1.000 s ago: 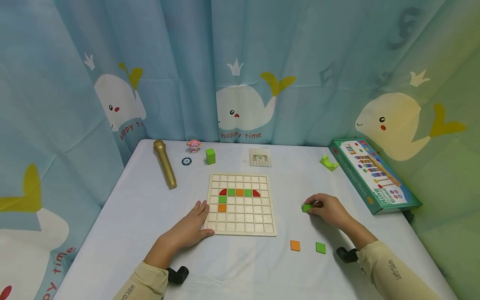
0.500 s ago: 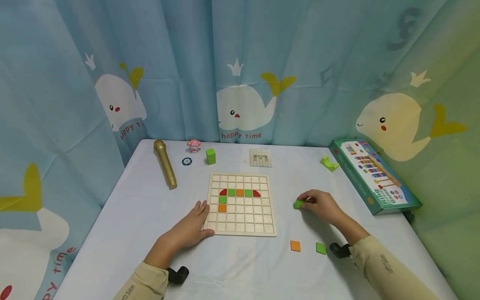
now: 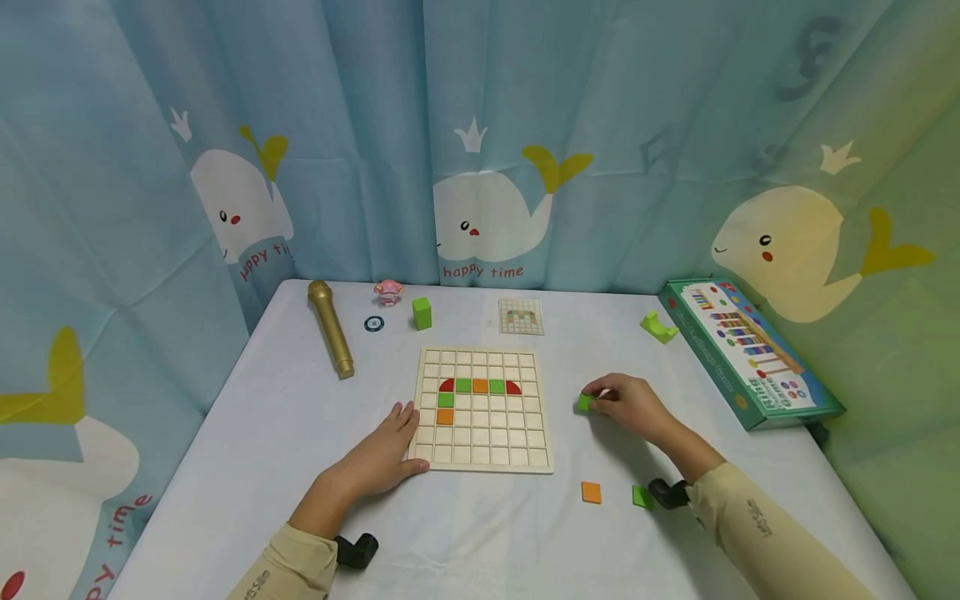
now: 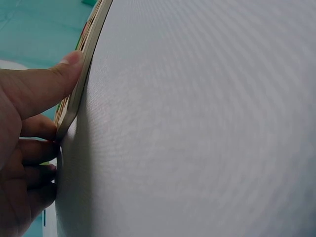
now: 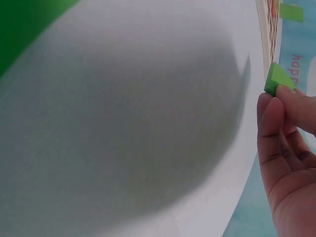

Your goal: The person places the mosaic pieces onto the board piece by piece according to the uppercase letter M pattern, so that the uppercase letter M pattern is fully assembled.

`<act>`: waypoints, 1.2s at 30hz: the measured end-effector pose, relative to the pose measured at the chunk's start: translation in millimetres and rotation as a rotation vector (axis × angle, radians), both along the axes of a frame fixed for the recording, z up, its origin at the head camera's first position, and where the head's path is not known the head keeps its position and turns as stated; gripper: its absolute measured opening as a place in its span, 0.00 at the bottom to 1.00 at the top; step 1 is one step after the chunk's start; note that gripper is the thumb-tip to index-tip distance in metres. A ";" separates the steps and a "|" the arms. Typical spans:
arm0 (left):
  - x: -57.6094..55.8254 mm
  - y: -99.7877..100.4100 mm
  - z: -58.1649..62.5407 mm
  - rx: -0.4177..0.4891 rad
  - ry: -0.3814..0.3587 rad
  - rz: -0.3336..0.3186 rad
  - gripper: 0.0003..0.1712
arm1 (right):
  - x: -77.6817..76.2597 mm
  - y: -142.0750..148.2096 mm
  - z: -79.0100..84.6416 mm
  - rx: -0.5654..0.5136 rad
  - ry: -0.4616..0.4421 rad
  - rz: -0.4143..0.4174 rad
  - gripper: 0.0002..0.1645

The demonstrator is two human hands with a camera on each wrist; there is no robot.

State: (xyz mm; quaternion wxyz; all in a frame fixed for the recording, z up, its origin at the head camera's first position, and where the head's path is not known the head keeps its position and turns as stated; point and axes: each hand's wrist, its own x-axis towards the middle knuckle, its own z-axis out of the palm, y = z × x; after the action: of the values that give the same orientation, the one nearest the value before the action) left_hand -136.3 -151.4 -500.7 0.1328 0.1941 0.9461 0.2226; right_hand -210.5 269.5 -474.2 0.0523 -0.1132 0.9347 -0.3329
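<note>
In the head view a wooden grid board [image 3: 486, 450] lies mid-table, with red, green and orange tiles in some of its squares. My left hand [image 3: 382, 454] rests at the board's left edge, fingers extended; in the left wrist view the thumb [image 4: 69, 69] touches the board's rim. To the right of the board, my right hand [image 3: 628, 407] pinches a green square tile [image 5: 279, 79] between thumb and fingers, held above the cloth. An orange tile [image 3: 591, 492] and another green tile [image 3: 641, 497] lie on the table nearer the front.
Behind the board lie a pattern card [image 3: 521, 317], a green block [image 3: 422, 313], a round disc [image 3: 374, 323], a pink figurine [image 3: 388, 292] and a gold microphone [image 3: 330, 329]. On the right are a green curved piece [image 3: 659, 327] and a game box [image 3: 750, 350].
The right hand has moved left and slightly away from the front, carrying the green tile closer to the board. My left hand has stayed in place.
</note>
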 end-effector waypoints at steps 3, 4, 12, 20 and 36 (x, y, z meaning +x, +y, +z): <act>0.4 -0.3 -0.1 0.000 0.000 -0.001 0.49 | -1.2 -5.1 0.5 0.003 -0.009 0.002 0.09; 0.4 -0.3 -0.3 -0.003 0.000 -0.001 0.49 | -1.7 -6.6 1.0 0.006 -0.012 0.005 0.09; 1.2 0.1 2.2 -0.017 -0.005 0.001 0.49 | -7.3 -18.8 5.7 0.007 -0.012 0.054 0.09; 0.5 0.3 3.0 -0.010 -0.016 0.005 0.49 | -13.4 -32.5 6.6 -0.023 -0.035 0.090 0.10; -0.2 1.1 4.4 -0.010 -0.013 -0.001 0.48 | -17.2 -60.7 3.4 -0.047 -0.029 0.148 0.10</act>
State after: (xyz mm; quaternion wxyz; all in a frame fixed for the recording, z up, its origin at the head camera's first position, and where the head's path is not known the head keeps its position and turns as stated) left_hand -136.5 -150.3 -496.3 0.1401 0.1922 0.9463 0.2192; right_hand -227.7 208.8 -470.8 0.0876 -0.1783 0.9149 -0.3515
